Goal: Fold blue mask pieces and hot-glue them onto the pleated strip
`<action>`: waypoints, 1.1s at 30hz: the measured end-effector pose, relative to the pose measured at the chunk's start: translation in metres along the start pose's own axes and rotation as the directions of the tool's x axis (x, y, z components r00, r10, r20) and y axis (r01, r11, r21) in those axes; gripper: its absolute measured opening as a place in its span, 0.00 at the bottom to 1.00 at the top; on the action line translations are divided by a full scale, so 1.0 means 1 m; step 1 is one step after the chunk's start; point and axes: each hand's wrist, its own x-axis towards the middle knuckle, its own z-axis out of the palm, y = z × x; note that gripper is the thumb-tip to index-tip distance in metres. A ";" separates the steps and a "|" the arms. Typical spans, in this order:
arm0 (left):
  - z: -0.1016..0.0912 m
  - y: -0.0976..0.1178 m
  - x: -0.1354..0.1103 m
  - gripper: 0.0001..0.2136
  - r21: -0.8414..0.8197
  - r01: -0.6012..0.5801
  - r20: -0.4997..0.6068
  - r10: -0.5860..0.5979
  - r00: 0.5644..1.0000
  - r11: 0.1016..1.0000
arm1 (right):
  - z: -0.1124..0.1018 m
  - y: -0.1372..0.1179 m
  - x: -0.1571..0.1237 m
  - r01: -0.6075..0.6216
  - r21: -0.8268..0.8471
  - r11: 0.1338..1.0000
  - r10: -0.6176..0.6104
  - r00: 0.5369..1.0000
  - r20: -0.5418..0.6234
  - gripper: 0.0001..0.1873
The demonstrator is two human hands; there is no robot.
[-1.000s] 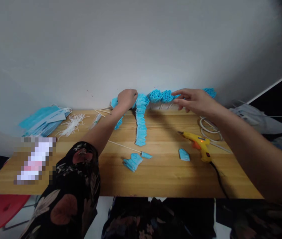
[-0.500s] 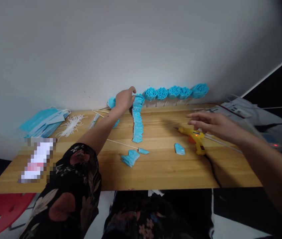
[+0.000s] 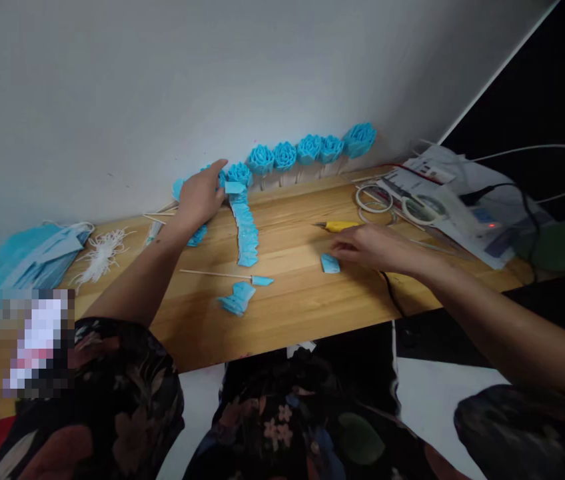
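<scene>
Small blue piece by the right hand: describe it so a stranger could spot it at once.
On the wooden table, find the yellow glue gun, partly covered by the right hand. Just below its nozzle in the picture, next to that hand, lies the small blue piece. Unlike the long pleated strip and the larger creased scrap to its left, it is short and compact.

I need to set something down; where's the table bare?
Bare: between the ruffled strip and small blue piece; nearer you, between the folded piece and black cord. Crowded: left end, masks and strings; right end, cables and white sheeting.
</scene>
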 end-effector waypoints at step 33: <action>0.023 0.010 -0.091 0.18 -0.099 0.126 0.339 -0.086 0.937 0.987 | 0.049 -0.082 0.114 0.195 0.962 0.190 -0.088 0.980 -0.181 0.19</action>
